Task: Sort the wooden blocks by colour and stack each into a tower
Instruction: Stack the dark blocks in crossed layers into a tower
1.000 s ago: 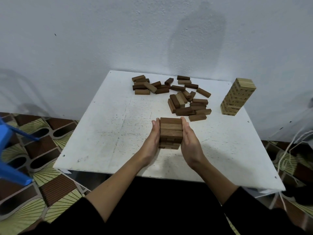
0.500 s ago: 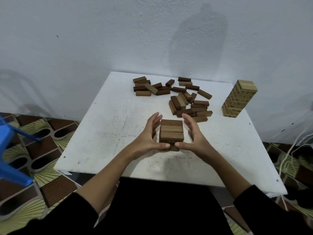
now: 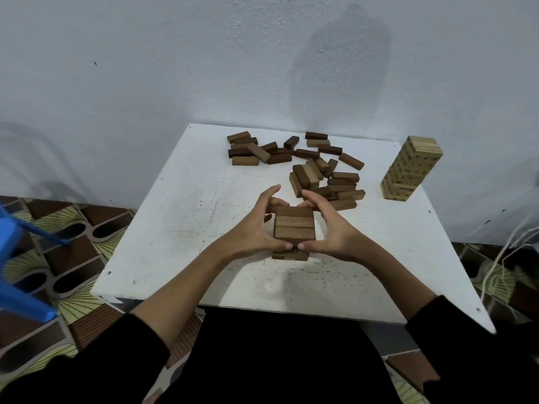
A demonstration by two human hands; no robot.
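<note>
A short tower of dark brown blocks [image 3: 294,225] stands in the middle of the white table [image 3: 180,228]. My left hand [image 3: 256,225] cups its left side and my right hand [image 3: 326,228] cups its right side. Both thumbs press the tower's near face and almost meet there, while the fingers curl round the far corners. Several loose dark brown blocks [image 3: 320,176] lie scattered behind the tower. A tall tower of light wooden blocks [image 3: 411,169] stands at the table's far right.
The table stands against a pale wall. A blue plastic stool [image 3: 20,258] stands on the patterned floor at the left. White cords [image 3: 501,266] hang beside the table's right edge.
My hands went from flat against the tower's sides to cupping it, with the thumbs now pressed on the near face. The tower has stayed in place.
</note>
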